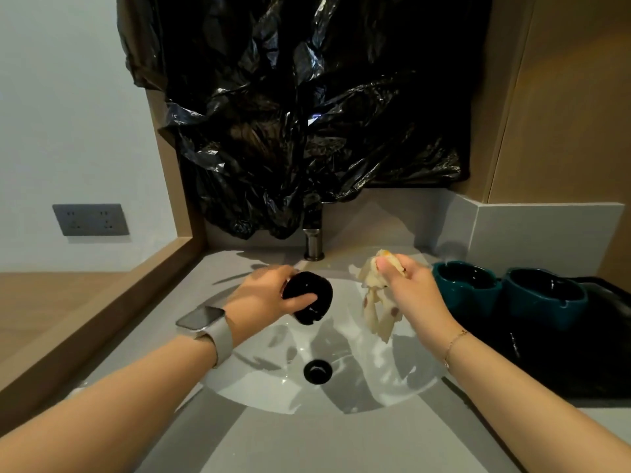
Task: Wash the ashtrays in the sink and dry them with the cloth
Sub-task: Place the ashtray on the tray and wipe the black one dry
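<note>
Holding black ashtray point(309, 298) in closed left hand point(263, 295) over sink point(392, 380) back edge | right hand point(413, 288) pinching cloth point(377, 302) beside it | two green ashtrays point(466, 288) at counter's right edge

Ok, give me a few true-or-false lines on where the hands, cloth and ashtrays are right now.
1. The left hand holds a black ashtray over the sink. True.
2. The right hand is empty. False: it has a grip on the cloth.
3. Two green ashtrays sit to the right of the sink. True.
4. The cloth is lying in the sink by the drain. False: it hangs from the right hand above the sink.
</note>
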Tool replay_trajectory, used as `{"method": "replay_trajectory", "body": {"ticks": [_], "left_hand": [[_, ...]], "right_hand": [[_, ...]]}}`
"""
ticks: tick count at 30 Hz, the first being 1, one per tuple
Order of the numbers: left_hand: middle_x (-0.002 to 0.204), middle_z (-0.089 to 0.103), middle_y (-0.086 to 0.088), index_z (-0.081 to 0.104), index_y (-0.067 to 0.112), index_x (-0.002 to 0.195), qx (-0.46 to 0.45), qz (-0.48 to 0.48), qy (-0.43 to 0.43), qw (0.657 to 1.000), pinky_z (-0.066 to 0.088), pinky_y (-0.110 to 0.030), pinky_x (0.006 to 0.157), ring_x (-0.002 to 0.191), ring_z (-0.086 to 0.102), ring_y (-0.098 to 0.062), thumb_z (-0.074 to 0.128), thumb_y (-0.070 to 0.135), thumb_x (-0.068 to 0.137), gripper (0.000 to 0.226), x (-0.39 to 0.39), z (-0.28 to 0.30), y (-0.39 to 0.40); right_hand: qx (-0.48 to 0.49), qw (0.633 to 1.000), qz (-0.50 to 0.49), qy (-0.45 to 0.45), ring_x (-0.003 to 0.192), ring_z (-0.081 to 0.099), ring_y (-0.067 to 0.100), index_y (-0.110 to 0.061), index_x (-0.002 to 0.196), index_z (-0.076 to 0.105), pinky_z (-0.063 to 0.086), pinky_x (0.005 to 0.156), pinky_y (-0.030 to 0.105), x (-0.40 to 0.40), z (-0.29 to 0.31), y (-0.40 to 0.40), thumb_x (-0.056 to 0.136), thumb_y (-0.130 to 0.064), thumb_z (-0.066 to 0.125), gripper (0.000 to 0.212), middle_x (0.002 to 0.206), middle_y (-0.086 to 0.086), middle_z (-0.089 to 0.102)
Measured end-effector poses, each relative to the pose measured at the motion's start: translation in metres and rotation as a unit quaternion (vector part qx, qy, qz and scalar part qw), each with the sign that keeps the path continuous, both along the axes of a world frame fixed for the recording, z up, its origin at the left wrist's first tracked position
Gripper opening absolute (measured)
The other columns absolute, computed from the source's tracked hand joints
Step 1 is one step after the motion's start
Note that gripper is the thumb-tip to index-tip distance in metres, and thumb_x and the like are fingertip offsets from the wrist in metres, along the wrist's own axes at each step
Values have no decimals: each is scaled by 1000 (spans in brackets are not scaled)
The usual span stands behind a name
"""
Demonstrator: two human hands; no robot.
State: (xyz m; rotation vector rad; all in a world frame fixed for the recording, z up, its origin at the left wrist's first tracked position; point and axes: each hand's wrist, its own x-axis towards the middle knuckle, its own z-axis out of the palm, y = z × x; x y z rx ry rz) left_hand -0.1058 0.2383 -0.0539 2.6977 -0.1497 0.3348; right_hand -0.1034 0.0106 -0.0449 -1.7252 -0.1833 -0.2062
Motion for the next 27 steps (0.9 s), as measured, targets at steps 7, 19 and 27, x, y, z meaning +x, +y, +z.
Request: {"method": "replay_trajectory", "body": {"ticks": [7,19,27], "left_hand": [[99,71,-6,60,27,107,-481,50,143,863,61,-39,81,79,76,-28,52,49,97,26,6,-26,-17],[118,69,-19,63,14,123,-621,-57,217,751,60,-42,82,103,71,-31,57,38,97,37,1,-32,-18],[119,65,-28,69,6,117,-661,-12,224,716,59,-47,74,84,72,-35,70,30,83,41,-3,-37,-7]], "right_hand": [[29,988,13,151,60,44,19,-22,101,58,34,51,27,16,5,29,96,-14,38,22,94,10,55],[-361,900,27,-245,84,57,21,-13,95,70,45,74,28,17,-27,48,88,-11,61,12,92,3,58],[-362,899,196,-151,94,60,9,-20,98,75,46,79,14,22,-27,56,82,-12,68,19,103,-6,67]]}}
